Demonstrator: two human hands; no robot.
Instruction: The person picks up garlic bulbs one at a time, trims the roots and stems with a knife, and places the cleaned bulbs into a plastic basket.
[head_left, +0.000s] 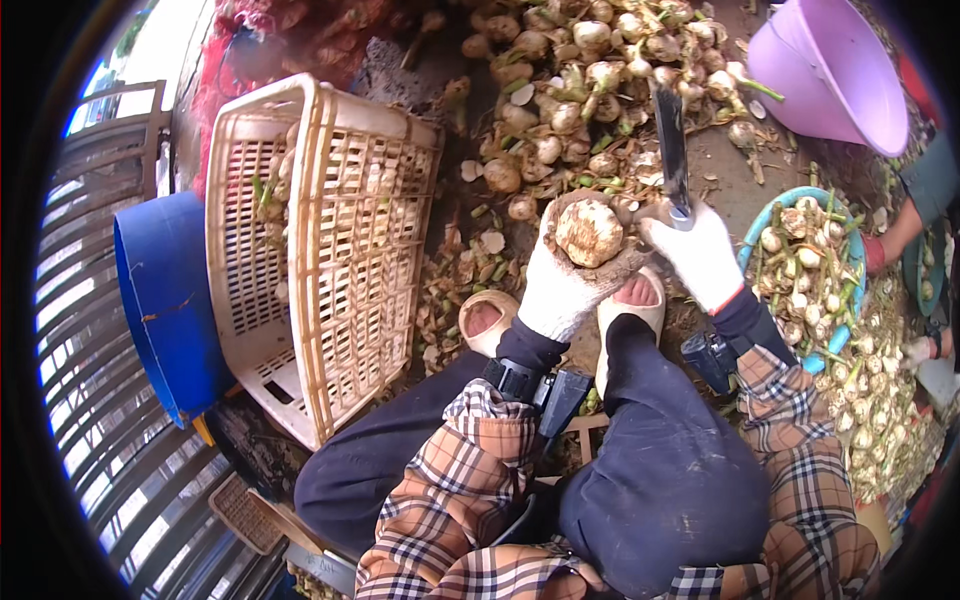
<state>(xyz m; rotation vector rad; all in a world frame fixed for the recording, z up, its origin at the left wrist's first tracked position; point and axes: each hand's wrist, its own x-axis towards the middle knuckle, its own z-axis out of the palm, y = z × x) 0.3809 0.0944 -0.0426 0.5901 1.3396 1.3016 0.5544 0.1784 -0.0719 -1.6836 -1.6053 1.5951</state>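
My left hand (564, 266), in a soiled white knit glove, is closed around a large garlic bulb (589, 232), its pale, brown-streaked face turned up. Just right of it, my right hand (697, 244), gloved the same way, grips a knife (672, 146) whose broad dark blade points away from me. The blade stands apart from the bulb. Beyond both hands lies a heap of garlic bulbs (566, 116) with cut stems, roots and peelings among them. How the fingers wrap the knife's handle is partly hidden.
A white plastic crate (360, 262) holding some garlic stands at left, beside a blue bin (169, 307). At right are a purple bucket (832, 75), a turquoise basin (859, 262) of garlic and more garlic on the ground (874, 420). A co-worker's arm (896, 229) reaches beside the basin.
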